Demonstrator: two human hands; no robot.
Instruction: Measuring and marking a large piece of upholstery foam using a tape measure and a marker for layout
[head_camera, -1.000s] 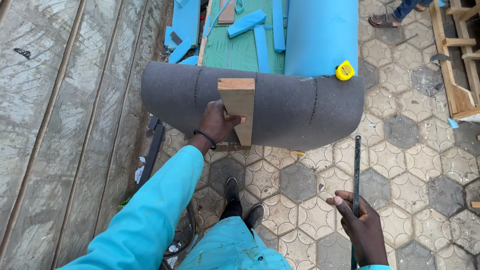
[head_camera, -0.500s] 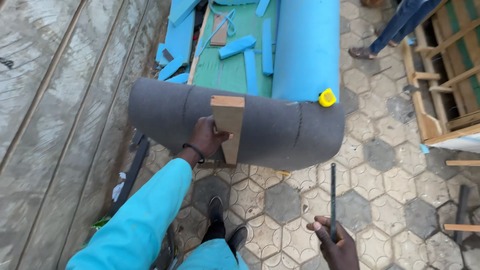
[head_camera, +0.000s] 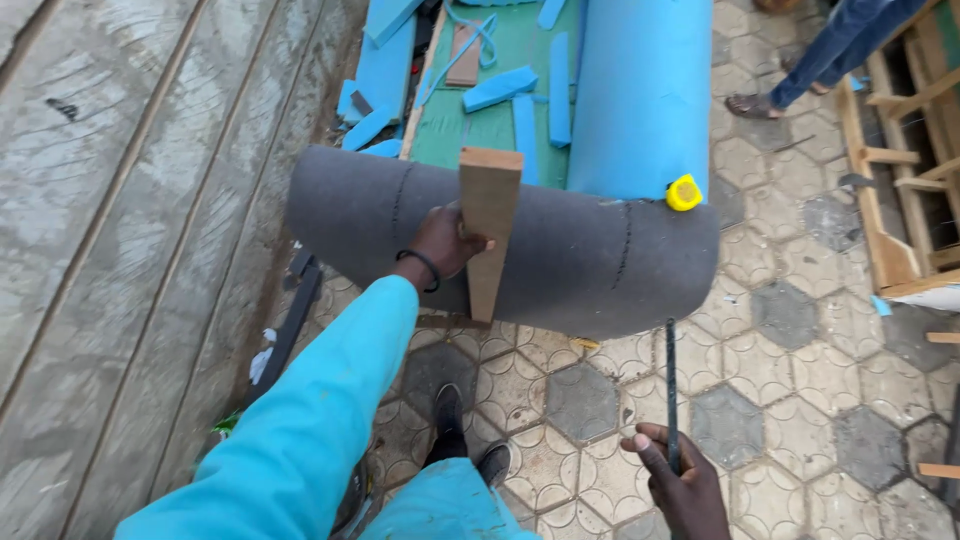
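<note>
My left hand (head_camera: 447, 243) grips a short wooden board (head_camera: 489, 228) and holds it upright against the curved grey foam sheet (head_camera: 580, 255) that hangs over the table's near end. Dotted lines run across the grey foam on both sides of the board. My right hand (head_camera: 680, 490), low at the bottom right, holds a thin dark stick-like tool (head_camera: 671, 385) pointing up toward the foam's lower edge. A yellow tape measure (head_camera: 684, 192) rests on top of the grey foam, to the right of the board.
A blue foam roll (head_camera: 640, 90) and several blue foam offcuts (head_camera: 500, 88) lie on the green tabletop (head_camera: 470, 130) behind. A wooden frame (head_camera: 900, 190) stands at right, with another person's leg and sandal (head_camera: 790, 85) near it. A grey corrugated wall (head_camera: 130, 230) runs along the left.
The view has shifted so the foam and board sit further right in the frame. My left hand keeps the board on the foam. My right hand with the tool stays low.
</note>
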